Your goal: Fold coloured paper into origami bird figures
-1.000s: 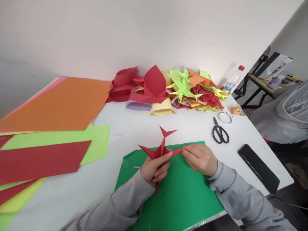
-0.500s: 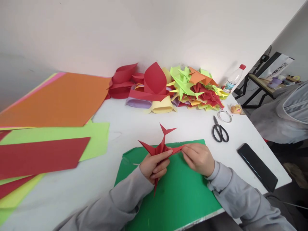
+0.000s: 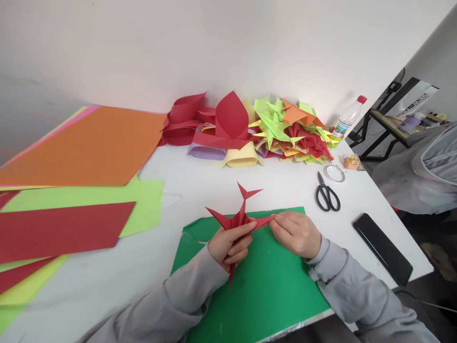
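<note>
1. Red paper figure point(image 3: 238, 221), folded into several sharp points, is held in the air between both hands, over a green board point(image 3: 274, 286).
2. Left hand point(image 3: 229, 248) is curled around the figure's middle, thumb laid along the base of one point; a long spike sticks out below its fingers.
3. Right hand point(image 3: 295, 233) pinches that same point's tip between thumb and fingertips.
4. White worktop point(image 3: 117, 290) spreads under and around the hands, meeting a pale wall point(image 3: 214, 43) beyond them.
5. Right of the right hand are black-handled scissors point(image 3: 327, 196) and a dark, glossy phone point(image 3: 382, 249); farther right, a person in grey point(image 3: 410, 171) is partly visible.
6. Left of the left hand lie flat sheets: orange point(image 3: 89, 147), lime point(image 3: 148, 205) and a red strip point(image 3: 64, 231).
7. Beyond the hands, curved red paper pieces point(image 3: 232, 116) sit beside a heap of spiky folded shapes point(image 3: 282, 131), mostly lime, red and orange.
</note>
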`<action>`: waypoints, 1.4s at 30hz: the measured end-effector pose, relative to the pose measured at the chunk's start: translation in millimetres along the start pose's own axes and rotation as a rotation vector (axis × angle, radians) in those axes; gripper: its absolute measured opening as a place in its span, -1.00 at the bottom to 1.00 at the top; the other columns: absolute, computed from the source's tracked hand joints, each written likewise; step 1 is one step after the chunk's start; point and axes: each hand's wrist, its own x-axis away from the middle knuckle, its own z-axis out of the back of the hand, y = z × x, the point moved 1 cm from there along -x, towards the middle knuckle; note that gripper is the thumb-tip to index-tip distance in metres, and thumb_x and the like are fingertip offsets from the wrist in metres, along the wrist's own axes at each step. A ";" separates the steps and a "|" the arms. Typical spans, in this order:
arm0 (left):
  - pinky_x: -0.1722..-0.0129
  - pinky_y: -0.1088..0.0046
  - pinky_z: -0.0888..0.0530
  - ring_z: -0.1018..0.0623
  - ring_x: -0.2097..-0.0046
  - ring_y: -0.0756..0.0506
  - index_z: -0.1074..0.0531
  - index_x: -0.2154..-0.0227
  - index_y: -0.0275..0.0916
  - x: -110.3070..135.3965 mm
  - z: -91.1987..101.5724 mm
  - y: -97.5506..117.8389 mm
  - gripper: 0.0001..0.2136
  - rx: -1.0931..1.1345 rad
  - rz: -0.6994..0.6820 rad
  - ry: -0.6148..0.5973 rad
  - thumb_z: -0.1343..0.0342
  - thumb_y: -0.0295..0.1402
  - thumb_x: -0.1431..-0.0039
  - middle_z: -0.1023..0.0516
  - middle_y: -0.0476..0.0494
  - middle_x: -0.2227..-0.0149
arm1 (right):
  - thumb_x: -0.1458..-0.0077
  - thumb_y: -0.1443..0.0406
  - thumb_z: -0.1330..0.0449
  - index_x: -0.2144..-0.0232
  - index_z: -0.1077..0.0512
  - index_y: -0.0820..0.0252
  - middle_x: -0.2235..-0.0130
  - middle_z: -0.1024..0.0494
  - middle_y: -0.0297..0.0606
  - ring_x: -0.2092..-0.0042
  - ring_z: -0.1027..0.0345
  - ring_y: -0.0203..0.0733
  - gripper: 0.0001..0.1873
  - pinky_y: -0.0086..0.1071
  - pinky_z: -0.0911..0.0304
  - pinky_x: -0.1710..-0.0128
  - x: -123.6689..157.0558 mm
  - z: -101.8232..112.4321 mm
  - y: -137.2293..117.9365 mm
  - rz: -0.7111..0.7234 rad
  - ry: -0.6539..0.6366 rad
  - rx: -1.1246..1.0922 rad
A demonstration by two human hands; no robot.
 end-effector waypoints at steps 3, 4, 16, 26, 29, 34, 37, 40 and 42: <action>0.86 0.66 0.14 0.03 0.85 0.17 -0.22 0.72 -0.23 0.0 -0.6 -0.2 -0.65 -0.001 0.003 0.000 -0.26 -0.33 -0.01 -0.06 0.19 0.90 | -0.18 0.51 -0.07 0.29 -0.45 0.40 0.37 -0.59 -0.09 0.32 -0.47 -0.19 -0.85 -0.32 -0.46 0.25 -1.9 2.1 0.4 0.023 0.017 -0.006; 0.86 0.66 0.14 0.03 0.86 0.17 -0.22 0.73 -0.23 0.1 -1.0 -0.2 -0.65 0.001 0.003 0.002 -0.26 -0.33 0.00 -0.06 0.19 0.90 | -0.17 0.52 -0.07 0.29 -0.45 0.42 0.37 -0.58 -0.09 0.33 -0.47 -0.18 -0.85 -0.32 -0.46 0.26 -2.2 2.5 0.4 0.026 0.018 -0.010; 0.88 0.68 0.10 0.00 0.86 0.17 -0.24 0.74 -0.24 1.1 -1.0 3.3 -0.65 0.062 0.060 -0.002 -0.30 -0.36 0.05 -0.07 0.17 0.91 | -0.14 0.41 -0.18 0.27 -0.47 0.39 0.37 -0.61 -0.12 0.37 -0.49 -0.18 -0.89 -0.33 -0.46 0.37 -4.0 1.1 -2.4 -0.046 0.043 -0.067; 0.88 0.68 0.13 0.06 0.85 0.16 -0.45 0.52 -0.21 -2.8 2.7 0.9 -0.87 0.062 0.027 -0.055 -0.31 -0.36 0.08 -0.11 0.20 0.91 | -0.06 0.03 -0.20 0.49 -0.51 0.24 0.48 -0.59 -0.20 0.47 -0.49 -0.22 -0.62 -0.39 -0.41 0.48 2.2 -11.5 -2.4 -1.259 -0.003 -1.238; 0.88 0.68 0.12 0.05 0.85 0.16 -0.43 0.55 -0.22 -2.3 1.5 0.5 -0.81 -0.004 0.032 -0.068 -0.35 -0.31 0.13 -0.11 0.20 0.90 | 0.16 -0.01 -0.34 0.54 -0.48 0.28 0.52 -0.58 -0.20 0.55 -0.46 -0.23 -0.57 -0.44 -0.36 0.59 1.7 -15.0 0.1 -1.512 -0.036 -1.572; 0.87 0.69 0.11 0.07 0.84 0.18 -0.41 0.55 -0.23 1.8 -4.1 1.3 -0.65 -0.080 -0.014 -0.030 -0.43 -0.17 0.32 -0.07 0.24 0.90 | 0.24 0.09 -0.41 0.53 -0.49 0.32 0.54 -0.58 -0.21 0.56 -0.46 -0.26 -0.62 -0.49 -0.36 0.61 -1.1 -9.8 0.4 -1.582 -0.121 -1.757; 0.87 0.69 0.11 0.08 0.83 0.19 -0.39 0.57 -0.23 3.2 -6.8 1.1 -0.58 -0.124 -0.030 -0.010 -0.44 -0.09 0.40 -0.06 0.25 0.90 | 0.23 0.12 -0.42 0.52 -0.49 0.33 0.54 -0.58 -0.21 0.57 -0.47 -0.26 -0.63 -0.49 -0.36 0.60 -1.1 -7.7 -0.4 -1.588 -0.126 -1.782; 0.86 0.70 0.12 0.10 0.82 0.20 -0.38 0.54 -0.23 3.2 -8.1 0.0 -0.55 -0.138 -0.061 0.010 -0.44 -0.07 0.41 -0.05 0.27 0.90 | 0.25 0.14 -0.43 0.50 -0.48 0.32 0.54 -0.58 -0.21 0.56 -0.47 -0.25 -0.64 -0.50 -0.35 0.62 -1.0 -6.9 0.3 -1.590 -0.128 -1.787; 0.86 0.70 0.12 0.11 0.82 0.19 -0.38 0.52 -0.22 3.4 -8.6 -0.8 -0.56 -0.140 -0.076 0.011 -0.43 -0.08 0.38 -0.05 0.28 0.90 | 0.27 0.15 -0.43 0.50 -0.48 0.33 0.54 -0.58 -0.22 0.57 -0.47 -0.24 -0.64 -0.50 -0.35 0.62 -1.1 -6.5 1.3 -1.588 -0.148 -1.773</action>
